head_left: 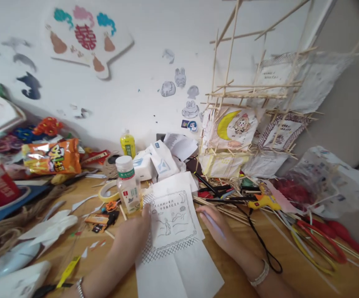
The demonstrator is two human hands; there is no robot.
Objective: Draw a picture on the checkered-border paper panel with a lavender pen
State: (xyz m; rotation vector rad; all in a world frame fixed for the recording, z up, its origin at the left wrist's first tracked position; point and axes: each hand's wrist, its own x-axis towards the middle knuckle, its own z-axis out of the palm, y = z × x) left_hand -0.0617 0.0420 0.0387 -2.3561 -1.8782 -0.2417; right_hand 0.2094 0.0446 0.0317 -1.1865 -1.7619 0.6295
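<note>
A sheet of white paper with a line drawing (167, 219) lies on the desk, showing written characters, a moon, a figure and a patterned border. Beneath it extends a larger white sheet (191, 271) with crosshatching along its upper part. My left hand (136, 231) rests on the drawing's left edge, fingers extended and pressing down. At the right edge my right hand (218, 231) grips a pale purple pen (210, 221); its tip is too small to make out. A clear plastic bottle (128, 186) stands just beyond my left hand.
Yellowish tape (109, 191), a mouse (14, 260) and an orange snack bag (51, 157) lie left. A stick frame with drawn panels (238, 128) rises at the back right. A yellow glue gun (264, 202), black cable (261, 240) and red-handled scissors (322, 240) lie right.
</note>
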